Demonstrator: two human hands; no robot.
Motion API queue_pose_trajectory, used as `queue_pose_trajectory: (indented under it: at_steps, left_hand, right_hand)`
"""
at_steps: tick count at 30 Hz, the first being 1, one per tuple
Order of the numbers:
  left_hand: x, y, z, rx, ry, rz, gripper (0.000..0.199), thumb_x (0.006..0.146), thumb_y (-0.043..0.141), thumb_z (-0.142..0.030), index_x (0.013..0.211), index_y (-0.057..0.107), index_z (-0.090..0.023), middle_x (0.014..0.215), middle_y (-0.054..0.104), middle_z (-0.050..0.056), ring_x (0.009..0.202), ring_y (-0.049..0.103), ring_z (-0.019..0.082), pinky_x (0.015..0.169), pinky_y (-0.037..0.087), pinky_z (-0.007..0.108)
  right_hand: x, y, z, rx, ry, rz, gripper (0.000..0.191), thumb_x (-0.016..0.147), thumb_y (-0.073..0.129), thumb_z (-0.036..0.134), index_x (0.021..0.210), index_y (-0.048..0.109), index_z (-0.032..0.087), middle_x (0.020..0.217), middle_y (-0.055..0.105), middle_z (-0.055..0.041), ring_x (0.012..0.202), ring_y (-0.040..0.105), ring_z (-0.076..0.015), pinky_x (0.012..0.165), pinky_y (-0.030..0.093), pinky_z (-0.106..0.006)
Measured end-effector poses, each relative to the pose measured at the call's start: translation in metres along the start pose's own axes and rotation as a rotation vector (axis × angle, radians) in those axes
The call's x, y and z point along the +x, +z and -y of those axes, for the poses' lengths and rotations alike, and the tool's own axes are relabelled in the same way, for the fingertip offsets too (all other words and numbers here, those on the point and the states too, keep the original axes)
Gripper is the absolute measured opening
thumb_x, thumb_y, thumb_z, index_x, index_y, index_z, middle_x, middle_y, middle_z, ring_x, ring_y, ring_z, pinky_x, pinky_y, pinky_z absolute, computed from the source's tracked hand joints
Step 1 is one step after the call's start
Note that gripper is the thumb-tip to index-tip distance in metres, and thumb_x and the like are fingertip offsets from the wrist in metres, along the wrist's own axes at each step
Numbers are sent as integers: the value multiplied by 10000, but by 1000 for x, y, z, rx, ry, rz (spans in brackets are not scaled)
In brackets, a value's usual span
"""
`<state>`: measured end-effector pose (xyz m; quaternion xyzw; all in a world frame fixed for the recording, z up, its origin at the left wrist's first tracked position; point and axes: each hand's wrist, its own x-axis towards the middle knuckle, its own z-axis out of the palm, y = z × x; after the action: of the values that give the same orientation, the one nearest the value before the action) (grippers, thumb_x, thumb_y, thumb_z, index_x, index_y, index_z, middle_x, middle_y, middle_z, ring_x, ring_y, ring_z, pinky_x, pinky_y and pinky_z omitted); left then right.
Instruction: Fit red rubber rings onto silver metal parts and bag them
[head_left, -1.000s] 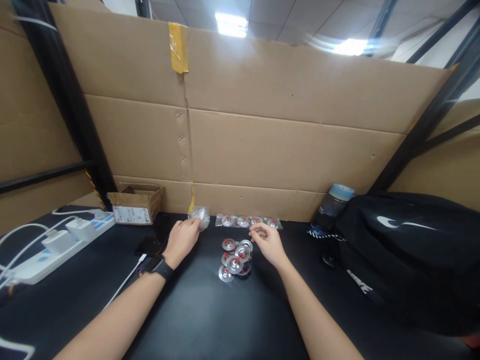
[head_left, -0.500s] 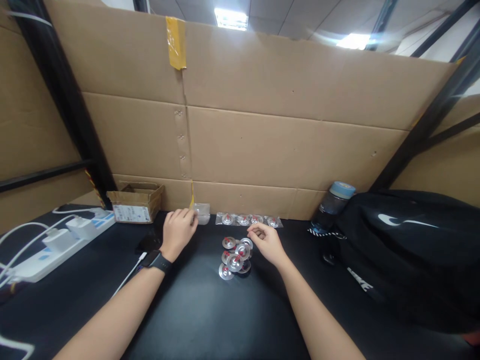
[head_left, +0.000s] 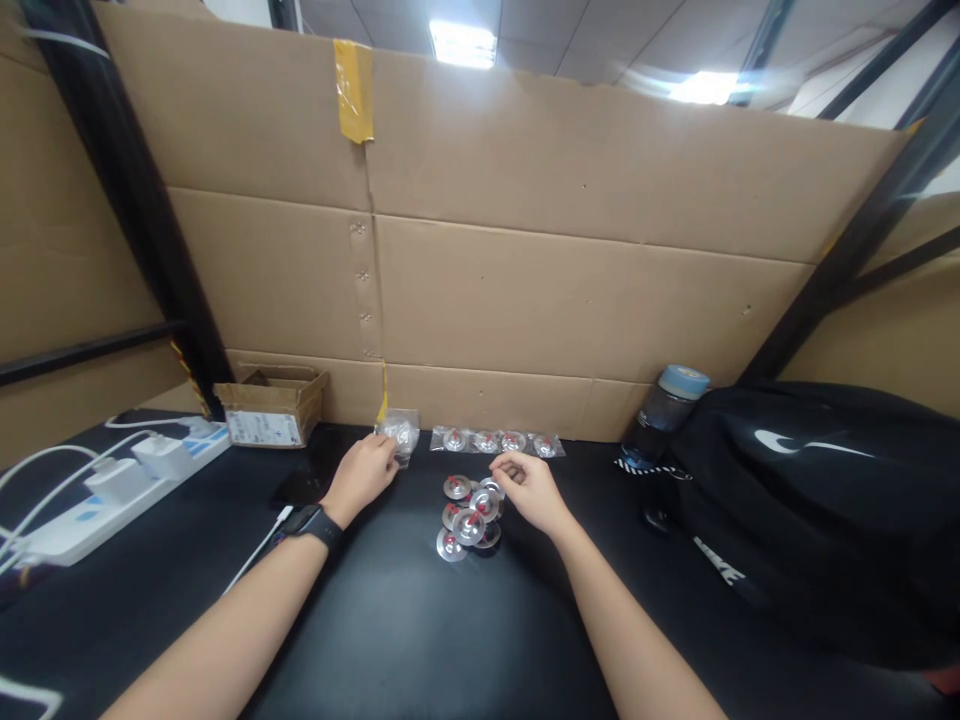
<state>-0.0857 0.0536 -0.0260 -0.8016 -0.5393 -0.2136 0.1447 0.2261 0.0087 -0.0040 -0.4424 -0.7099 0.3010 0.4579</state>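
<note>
On the black table, at about 12 o'clock from the person, a small heap of silver discs with red centres lay between the two hands. The left hand, at 11 o'clock of the heap, pinched a small clear bag in its fingertips, the bag raised just off the table near the cardboard wall. The right hand, at 2 o'clock of the heap, was curled with its fingertips closed at the heap's upper edge; whether it gripped a disc could not be told. A row of bagged discs lay along the wall just beyond. A water bottle and a black backpack sat at 3 o'clock, a power strip at 9 o'clock.
</note>
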Motion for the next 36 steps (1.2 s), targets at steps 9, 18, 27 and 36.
queue_pose_trajectory:
  at_steps: [9, 18, 27, 36]
  left_hand:
    - [-1, 11, 7, 38, -41, -72, 251, 926, 487, -214, 1101, 668, -204, 1065, 718, 107, 977, 633, 297, 817, 417, 408]
    - [-8, -24, 1, -53, 18, -160, 75, 869, 527, -171, 816, 571, -200, 854, 647, 62, 857, 590, 240, 791, 403, 351]
    - [-23, -13, -39, -148, 174, 174, 165, 806, 488, -66, 808, 538, -224, 876, 644, 43, 826, 595, 211, 712, 410, 301]
    - [-18, -8, -6, -9, 5, 31, 218, 859, 480, -87, 942, 635, -216, 968, 673, 87, 959, 622, 259, 791, 433, 354]
  right_hand:
    - [1, -4, 3, -39, -8, 12, 118, 833, 624, 242, 885, 713, 184, 784, 707, -32, 717, 641, -161, 631, 469, -246]
    - [0, -4, 5, -41, -28, 41, 113, 843, 613, 214, 888, 711, 184, 787, 701, -26, 719, 642, -151, 635, 473, -234]
    - [-3, -1, 5, -97, -38, 108, 110, 857, 605, 192, 884, 712, 194, 775, 710, -13, 704, 649, -138, 636, 471, -219]
    - [-3, -2, 6, -132, -36, 155, 121, 863, 595, 186, 880, 715, 194, 769, 709, -13, 704, 648, -140, 636, 468, -220]
